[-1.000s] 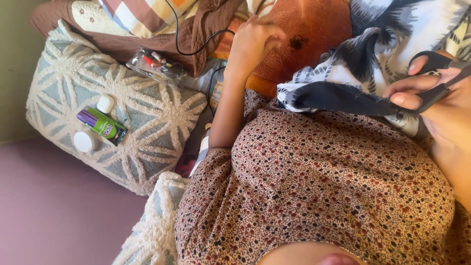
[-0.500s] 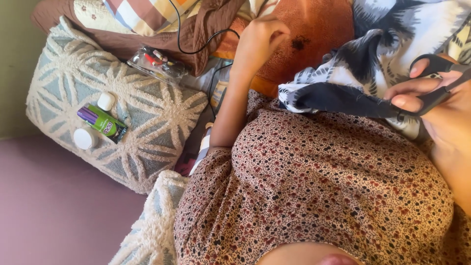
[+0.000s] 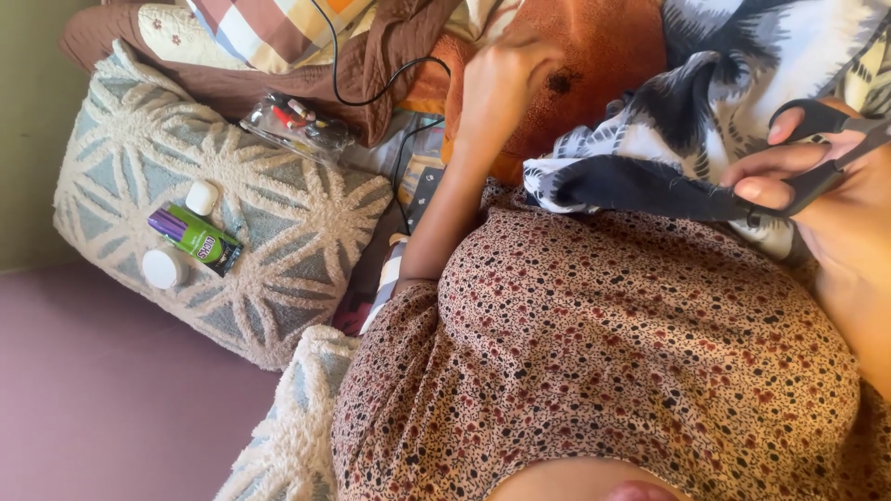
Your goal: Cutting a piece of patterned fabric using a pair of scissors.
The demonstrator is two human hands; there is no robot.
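A person in a speckled floral dress works a pair of black scissors with the right hand, fingers closed through the loops, the blades shut on a dark strip of black-and-white patterned cloth lying across the body. The left hand reaches away to the rust-orange fabric beyond, fingers curled down against it, apparently pinning it; whether that grip has hold of anything cannot be told. The cloth seems drawn taut toward the scissors, likely to steady the cut. To the side, a tufted cushion carries a green and purple tube and two white caps; a clear plastic bag above holds small red bits.
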